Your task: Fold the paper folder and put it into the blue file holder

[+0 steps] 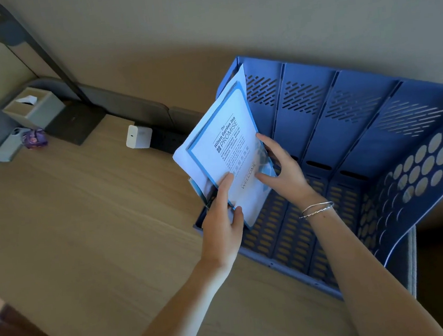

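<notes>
The paper folder [225,140], white with a blue border and printed text, stands tilted in the leftmost slot of the blue file holder [348,132]. My left hand [221,219] grips its lower left edge, thumb on the front. My right hand [280,167] holds its lower right edge, fingers spread over the front; bracelets circle that wrist. The folder's bottom edge is low inside the slot, and its top sticks out above the holder's left wall. Whether other papers sit behind it is unclear.
The holder stands on a wooden desk [84,223] against a beige wall, its other slots to the right. A white charger [139,136] sits in a black power strip. A tissue box [33,107], a phone [10,147] and a purple object [35,138] lie far left.
</notes>
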Demonstrator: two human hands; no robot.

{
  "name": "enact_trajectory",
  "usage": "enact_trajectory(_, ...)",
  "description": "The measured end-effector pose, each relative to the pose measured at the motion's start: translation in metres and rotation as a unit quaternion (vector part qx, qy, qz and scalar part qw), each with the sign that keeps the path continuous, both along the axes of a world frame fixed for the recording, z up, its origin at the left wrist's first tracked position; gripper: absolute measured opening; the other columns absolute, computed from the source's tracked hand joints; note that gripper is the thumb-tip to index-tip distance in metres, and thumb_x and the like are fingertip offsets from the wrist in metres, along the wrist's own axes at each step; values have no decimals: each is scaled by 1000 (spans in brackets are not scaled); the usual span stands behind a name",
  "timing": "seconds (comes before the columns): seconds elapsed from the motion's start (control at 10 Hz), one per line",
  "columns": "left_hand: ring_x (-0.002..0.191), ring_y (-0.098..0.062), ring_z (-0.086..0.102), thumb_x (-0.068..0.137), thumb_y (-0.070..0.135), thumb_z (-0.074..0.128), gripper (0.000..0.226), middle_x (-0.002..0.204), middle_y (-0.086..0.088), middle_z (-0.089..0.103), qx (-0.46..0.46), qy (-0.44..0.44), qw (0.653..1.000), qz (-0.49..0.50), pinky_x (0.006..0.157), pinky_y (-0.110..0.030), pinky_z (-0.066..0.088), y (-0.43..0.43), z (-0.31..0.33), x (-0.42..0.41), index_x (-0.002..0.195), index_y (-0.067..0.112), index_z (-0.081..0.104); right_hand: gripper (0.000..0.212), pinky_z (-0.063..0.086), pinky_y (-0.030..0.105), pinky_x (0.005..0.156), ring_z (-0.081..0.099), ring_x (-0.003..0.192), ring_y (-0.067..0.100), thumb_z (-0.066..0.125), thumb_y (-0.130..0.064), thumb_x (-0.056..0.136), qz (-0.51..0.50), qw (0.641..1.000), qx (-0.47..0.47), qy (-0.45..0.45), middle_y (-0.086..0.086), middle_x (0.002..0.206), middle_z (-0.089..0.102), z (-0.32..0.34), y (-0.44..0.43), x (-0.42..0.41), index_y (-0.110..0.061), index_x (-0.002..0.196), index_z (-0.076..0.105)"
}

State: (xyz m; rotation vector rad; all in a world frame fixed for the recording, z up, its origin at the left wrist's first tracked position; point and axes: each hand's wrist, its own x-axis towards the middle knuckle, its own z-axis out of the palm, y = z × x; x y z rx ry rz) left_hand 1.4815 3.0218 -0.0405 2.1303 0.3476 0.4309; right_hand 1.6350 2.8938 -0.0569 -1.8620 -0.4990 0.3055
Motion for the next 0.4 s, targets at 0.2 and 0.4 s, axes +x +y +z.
enact_trajectory(0.2,139,-5,40,95,1,57,67,148,30,35,-3,-5,1000,-27,106,-41,46,2,10,-10,143,40,31,89,39,33,115,42,135,5,70,-1,82,-23,999,-26,-19,-12,149,47,10,-9,-9,-50,147,37)
enact_trajectory(0.4,119,-5,52,97,12,58,60,139,9,53,42,-24,999,-4,94,-15,44,7,24,-37,147,33,34,87,37,36,116,42,132,3,68,4,79,-64,995,-34,-61,-21,140,45,31,-15,-26,-35,151,38)
